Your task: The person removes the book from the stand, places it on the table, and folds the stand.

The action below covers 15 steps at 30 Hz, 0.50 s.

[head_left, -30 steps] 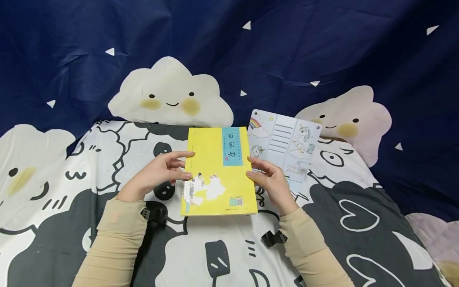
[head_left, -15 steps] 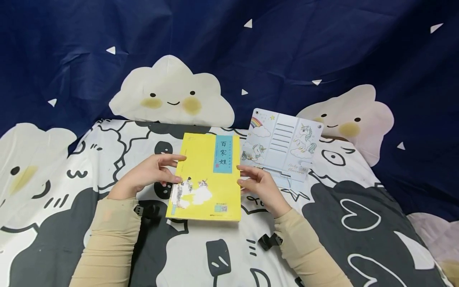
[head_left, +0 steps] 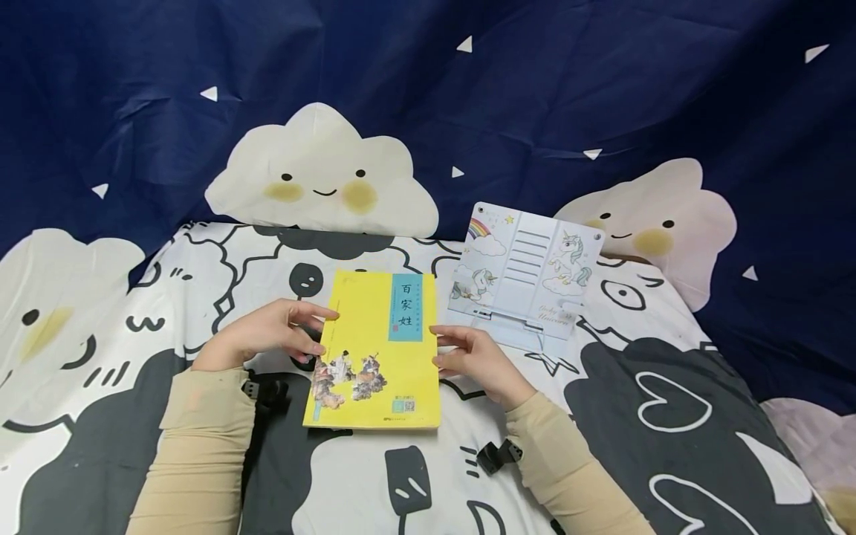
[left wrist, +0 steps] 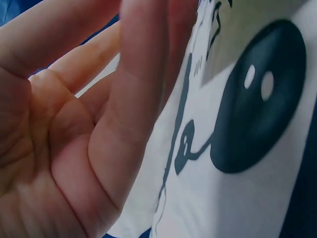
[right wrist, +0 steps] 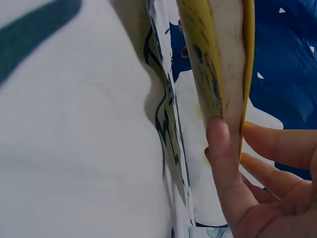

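A yellow paperback book with a blue title panel faces up between my two hands in the head view. My left hand holds its left edge with thumb and fingers. On the opposite edge, my right hand pinches the book. The right wrist view shows the book edge-on, the right thumb on one cover and fingers on the other. In the left wrist view, the left hand's palm and fingers fill the left side; the fingertips are out of frame.
Behind the right hand a white book stand with unicorn pictures lies on the cartoon-print sheet. Along the back hangs a dark blue cloth with cloud shapes and small white triangles.
Both hands have brought the book nearer and a little to the left. More of the book stand's lower part shows. Glare on the cover has gone, so its printed picture is visible.
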Tool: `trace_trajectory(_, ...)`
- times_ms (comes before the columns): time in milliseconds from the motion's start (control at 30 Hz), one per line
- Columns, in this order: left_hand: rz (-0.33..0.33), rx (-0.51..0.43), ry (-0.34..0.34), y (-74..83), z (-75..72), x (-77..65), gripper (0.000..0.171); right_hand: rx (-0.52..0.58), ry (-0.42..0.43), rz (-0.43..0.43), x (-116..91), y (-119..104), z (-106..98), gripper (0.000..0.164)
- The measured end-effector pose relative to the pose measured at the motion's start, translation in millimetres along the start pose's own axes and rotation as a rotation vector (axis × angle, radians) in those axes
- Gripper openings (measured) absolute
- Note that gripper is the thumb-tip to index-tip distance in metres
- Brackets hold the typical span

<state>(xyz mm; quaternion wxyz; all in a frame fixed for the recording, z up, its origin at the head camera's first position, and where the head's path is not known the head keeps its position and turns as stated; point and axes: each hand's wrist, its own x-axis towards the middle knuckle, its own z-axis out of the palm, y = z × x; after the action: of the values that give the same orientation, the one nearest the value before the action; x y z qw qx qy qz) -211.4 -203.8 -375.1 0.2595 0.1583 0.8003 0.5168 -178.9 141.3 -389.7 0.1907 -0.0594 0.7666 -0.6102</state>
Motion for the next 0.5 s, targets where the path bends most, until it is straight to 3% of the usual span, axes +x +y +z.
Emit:
trace_trajectory(167, -0.01, -0.024, -0.012, -5.4, -3.1, -1.0, 0.058, 0.004, -0.058, 0.006, 0.3, 2.9, 5.4, 0.061)
trace_trajectory(500, -0.074, -0.048, -0.021, -9.9, -5.0, -4.3, 0.056, -0.112, -0.115, 0.022, 0.4, 6.8, 10.1, 0.062)
